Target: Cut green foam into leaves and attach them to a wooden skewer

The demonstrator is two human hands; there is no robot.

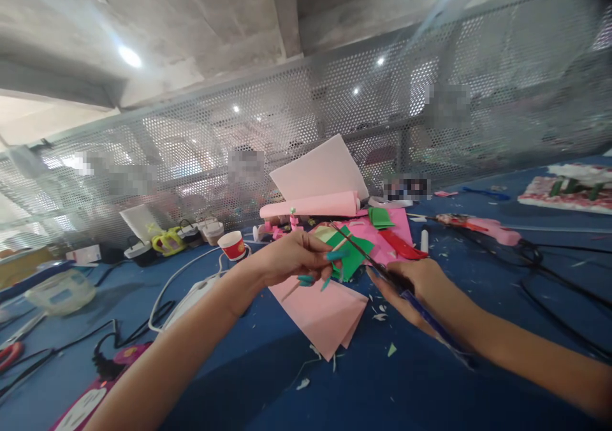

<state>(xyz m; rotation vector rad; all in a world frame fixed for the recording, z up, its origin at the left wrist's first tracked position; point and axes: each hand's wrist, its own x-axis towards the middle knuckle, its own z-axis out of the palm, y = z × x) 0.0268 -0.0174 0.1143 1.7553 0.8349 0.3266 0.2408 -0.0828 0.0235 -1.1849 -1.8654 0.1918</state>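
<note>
The left hand (306,257) is closed in a pinch, with a thin pale strip (342,245) between thumb and fingers. The strip is held above the blue table (421,393), in front of green paper (356,259); its middle is concealed by the fingers. The right hand (421,287) is curled around the scissors (370,260), blades directed up and toward the left hand. The grip covers part of the handles, and blur prevents determining how far the blades are parted or whether they touch the strip.

The left forearm conceals part of a magenta power strip (90,396), which the lower edge also cuts off. Red-handled scissors (10,354) are cut off at the left edge. A white foam piece (568,192) with green parts is cut off at the right edge. Pixelated patches obscure areas along the perforated screen (306,125).

Containers: 1 red-and-white paper cup (233,247) stands beyond the left forearm, near a white cable (167,278); its contents cannot be made out. 1 clear plastic container (62,294) rests at far left; glare and blur leave its contents uncertain. Pink paper (320,322) lies below the hands, its upper part covered.
</note>
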